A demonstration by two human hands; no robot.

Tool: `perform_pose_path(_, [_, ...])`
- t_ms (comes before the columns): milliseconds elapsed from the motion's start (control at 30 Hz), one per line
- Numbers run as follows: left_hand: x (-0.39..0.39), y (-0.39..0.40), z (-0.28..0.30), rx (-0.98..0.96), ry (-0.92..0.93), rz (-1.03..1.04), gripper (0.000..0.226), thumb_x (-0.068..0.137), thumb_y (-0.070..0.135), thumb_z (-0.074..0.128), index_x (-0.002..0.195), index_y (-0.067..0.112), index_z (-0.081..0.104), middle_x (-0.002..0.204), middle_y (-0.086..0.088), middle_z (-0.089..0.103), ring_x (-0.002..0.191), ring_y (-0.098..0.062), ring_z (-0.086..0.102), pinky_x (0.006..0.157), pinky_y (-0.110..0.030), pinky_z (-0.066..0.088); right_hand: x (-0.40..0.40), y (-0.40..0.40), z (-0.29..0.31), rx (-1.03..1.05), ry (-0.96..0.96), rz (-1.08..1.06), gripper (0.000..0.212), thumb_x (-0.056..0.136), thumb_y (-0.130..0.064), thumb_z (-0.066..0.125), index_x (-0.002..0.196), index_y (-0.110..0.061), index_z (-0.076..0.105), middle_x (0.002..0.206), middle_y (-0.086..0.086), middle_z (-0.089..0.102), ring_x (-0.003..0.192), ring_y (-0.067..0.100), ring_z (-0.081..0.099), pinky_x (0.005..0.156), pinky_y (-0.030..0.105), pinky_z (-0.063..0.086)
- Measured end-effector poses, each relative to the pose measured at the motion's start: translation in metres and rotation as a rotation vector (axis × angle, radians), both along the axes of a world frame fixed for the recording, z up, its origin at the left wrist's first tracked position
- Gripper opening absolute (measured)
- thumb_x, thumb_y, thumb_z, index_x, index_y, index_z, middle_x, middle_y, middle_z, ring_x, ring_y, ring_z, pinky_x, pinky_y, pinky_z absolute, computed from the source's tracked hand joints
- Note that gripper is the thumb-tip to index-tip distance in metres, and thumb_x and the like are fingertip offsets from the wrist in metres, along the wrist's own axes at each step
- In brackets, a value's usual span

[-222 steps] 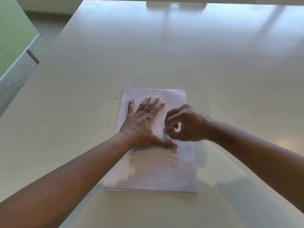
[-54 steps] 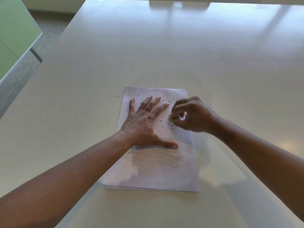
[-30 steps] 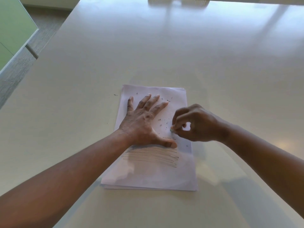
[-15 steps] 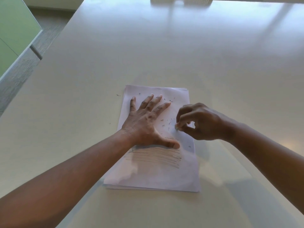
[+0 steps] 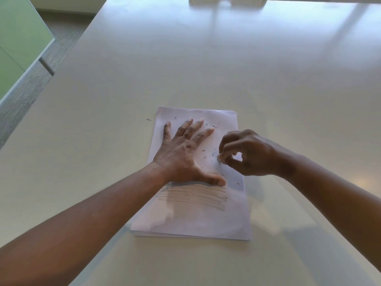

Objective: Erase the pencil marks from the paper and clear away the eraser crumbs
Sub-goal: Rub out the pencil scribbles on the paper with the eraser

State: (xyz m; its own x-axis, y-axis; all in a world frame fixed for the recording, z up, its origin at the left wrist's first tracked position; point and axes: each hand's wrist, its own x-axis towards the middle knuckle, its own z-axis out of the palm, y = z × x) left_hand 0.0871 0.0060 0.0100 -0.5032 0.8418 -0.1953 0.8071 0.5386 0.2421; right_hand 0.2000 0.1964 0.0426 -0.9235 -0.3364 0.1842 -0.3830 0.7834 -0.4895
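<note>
Left of the eraser (image 5: pixel 237 157), the left hand (image 5: pixel 181 155) is pressing the paper (image 5: pixel 198 219) flat, fingers spread. The right hand (image 5: pixel 247 154), pinching it, is working back nearer; crumbs (image 5: pixel 208 153) are multiplying, pencil marks (image 5: pixel 193 196) nearer remaining.

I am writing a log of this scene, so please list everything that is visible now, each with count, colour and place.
paper: one thin stack, white, on the table in front of the person
pencil marks: one band of grey lines, across the paper just below the left thumb
eraser crumbs: many, dark, scattered on the upper half of the paper; a few on the table left of it
eraser: one, small, pale, mostly hidden, pinched on the paper by the right hand
table: one, cream, glossy, fills most of the view
panel: one, green, upper left beside the table
floor: grey, left of the table
left hand: flat, fingers spread, presses on the paper
right hand: fingers curled, pinches the eraser
</note>
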Motion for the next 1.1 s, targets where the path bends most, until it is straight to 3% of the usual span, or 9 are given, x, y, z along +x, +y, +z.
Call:
perform_pose_path(100, [0.0,0.001,0.0,-0.002,0.005,-0.001,0.139,0.05,0.107,0.043,0.162,0.041,-0.006,0.17,0.013,-0.018,0.154,-0.01,-0.026,0.119,-0.063,-0.018,-0.013,0.007,-0.002,0.028,0.064,-0.088,0.012,0.078,0.002,0.074,0.075,-0.009,0.075,0.074,0.0,0.066,0.06,0.009,0.052,0.059,0.018,0.046])
perform_pose_path(233, [0.0,0.0,0.0,0.003,-0.005,0.004,0.14,0.048,0.108,0.042,0.162,0.042,-0.005,0.17,0.013,-0.018,0.153,-0.009,-0.027,0.119,-0.062,-0.02,-0.027,0.011,-0.005,0.016,0.132,-0.249,0.01,0.076,0.003,0.077,0.075,-0.007,0.076,0.075,0.002,0.067,0.059,0.015,0.057,0.056,0.032,0.053])
perform_pose_path(467, [0.0,-0.001,-0.001,0.011,-0.001,0.007,0.139,0.05,0.107,0.045,0.163,0.041,-0.004,0.17,0.013,-0.017,0.154,-0.01,-0.026,0.119,-0.063,-0.017,0.001,0.005,-0.001,0.01,0.02,-0.049,0.009,0.081,-0.001,0.075,0.077,-0.009,0.075,0.075,0.0,0.066,0.061,0.011,0.055,0.06,0.02,0.047])
perform_pose_path(700, [0.0,0.0,-0.001,0.017,-0.004,0.004,0.14,0.047,0.108,0.04,0.162,0.042,-0.004,0.17,0.013,-0.017,0.154,-0.01,-0.025,0.119,-0.062,-0.019,-0.032,0.012,-0.009,0.052,0.161,-0.258,0.01,0.077,0.003,0.074,0.077,-0.007,0.076,0.077,0.004,0.068,0.064,0.019,0.058,0.058,0.035,0.053])
perform_pose_path(933, [-0.001,0.0,-0.002,0.022,0.004,-0.001,0.14,0.048,0.108,0.041,0.163,0.04,-0.004,0.17,0.013,-0.017,0.154,-0.01,-0.025,0.119,-0.063,-0.017,-0.001,0.006,-0.005,0.009,0.068,-0.102,0.008,0.081,-0.003,0.075,0.078,-0.01,0.075,0.077,0.0,0.067,0.064,0.013,0.057,0.061,0.021,0.049])
perform_pose_path(1100, [-0.001,0.0,-0.002,0.014,0.001,-0.001,0.141,0.047,0.109,0.039,0.162,0.041,-0.005,0.17,0.013,-0.017,0.154,-0.01,-0.026,0.119,-0.063,-0.018,-0.022,0.015,-0.009,0.057,0.165,-0.295,0.011,0.075,0.0,0.077,0.078,-0.011,0.078,0.073,0.002,0.07,0.062,0.02,0.061,0.059,0.035,0.055])
